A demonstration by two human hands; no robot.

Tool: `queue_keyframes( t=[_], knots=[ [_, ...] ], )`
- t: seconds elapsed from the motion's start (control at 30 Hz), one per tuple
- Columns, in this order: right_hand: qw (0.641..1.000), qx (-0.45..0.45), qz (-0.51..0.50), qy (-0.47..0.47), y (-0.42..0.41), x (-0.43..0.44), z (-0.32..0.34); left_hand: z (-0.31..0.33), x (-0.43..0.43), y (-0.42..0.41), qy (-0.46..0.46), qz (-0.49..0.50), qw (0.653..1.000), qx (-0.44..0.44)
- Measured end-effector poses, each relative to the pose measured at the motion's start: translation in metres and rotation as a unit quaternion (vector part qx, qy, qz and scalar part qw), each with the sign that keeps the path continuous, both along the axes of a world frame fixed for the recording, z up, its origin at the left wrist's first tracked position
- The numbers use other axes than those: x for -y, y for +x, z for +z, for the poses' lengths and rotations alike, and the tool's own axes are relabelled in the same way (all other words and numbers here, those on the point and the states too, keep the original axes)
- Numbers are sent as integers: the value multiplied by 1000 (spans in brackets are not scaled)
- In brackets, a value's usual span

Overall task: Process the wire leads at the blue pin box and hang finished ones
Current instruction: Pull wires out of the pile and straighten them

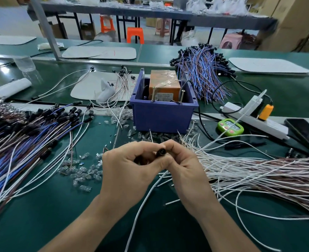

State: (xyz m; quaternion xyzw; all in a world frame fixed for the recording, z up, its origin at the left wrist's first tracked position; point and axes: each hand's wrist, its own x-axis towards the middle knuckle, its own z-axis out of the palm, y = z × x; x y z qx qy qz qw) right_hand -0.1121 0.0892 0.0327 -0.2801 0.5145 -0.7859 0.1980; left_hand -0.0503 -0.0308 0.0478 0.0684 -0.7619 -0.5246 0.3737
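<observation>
Black cap [161, 152] is pinched between both hands, over the bench [59, 215] just in front of the blue box [162, 115]. Left hand [126, 168] curls round one end; right hand [184, 168] grips the other with thumb and forefinger. White lead [146, 197] trails beneath them. Capped leads [22, 139] lie left, uncapped leads [259, 175] right.

two bare forearms [88, 220], left hand [126, 166] and right hand [182, 166] bare as well, uncovered all the way to the bottom edge near the elbows, slim wrists
</observation>
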Motion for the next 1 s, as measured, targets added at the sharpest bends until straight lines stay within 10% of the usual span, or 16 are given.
queue_keyframes(
  t=[1.0],
  knots=[
    [998,-1,-69,13,-6,-7,-5,-8,8,-4,-70,-40,997,-12]
  ],
)
